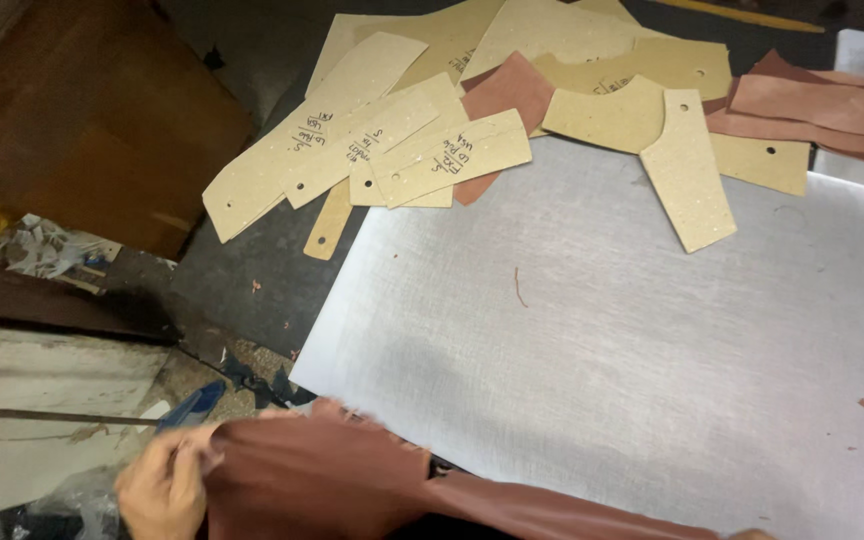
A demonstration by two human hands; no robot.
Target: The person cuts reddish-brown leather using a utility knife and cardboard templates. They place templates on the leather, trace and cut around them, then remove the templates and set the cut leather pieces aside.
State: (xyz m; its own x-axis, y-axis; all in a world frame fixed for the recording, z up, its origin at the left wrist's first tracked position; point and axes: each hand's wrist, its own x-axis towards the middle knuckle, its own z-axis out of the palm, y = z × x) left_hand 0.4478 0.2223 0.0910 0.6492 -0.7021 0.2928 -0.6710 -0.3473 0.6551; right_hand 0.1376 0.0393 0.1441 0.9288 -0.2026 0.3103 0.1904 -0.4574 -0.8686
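My left hand (164, 485) grips the edge of a large reddish-brown leather sheet (352, 485) at the bottom left. The leather stretches along the bottom edge toward the right, overlapping the near edge of a grey metal plate (602, 340). Just a sliver of my right hand (752, 535) shows at the bottom edge, touching the leather's right end; its fingers are hidden. Several tan cardboard pattern pieces (372, 140) with handwritten marks lie spread at the far side of the plate.
Cut reddish leather pieces (812, 110) lie stacked at the far right among more cardboard patterns (687, 170). A dark brown wooden board (92, 110) sits at upper left. Scraps, a blue object (192, 405) and a worn white surface (42, 400) are at left.
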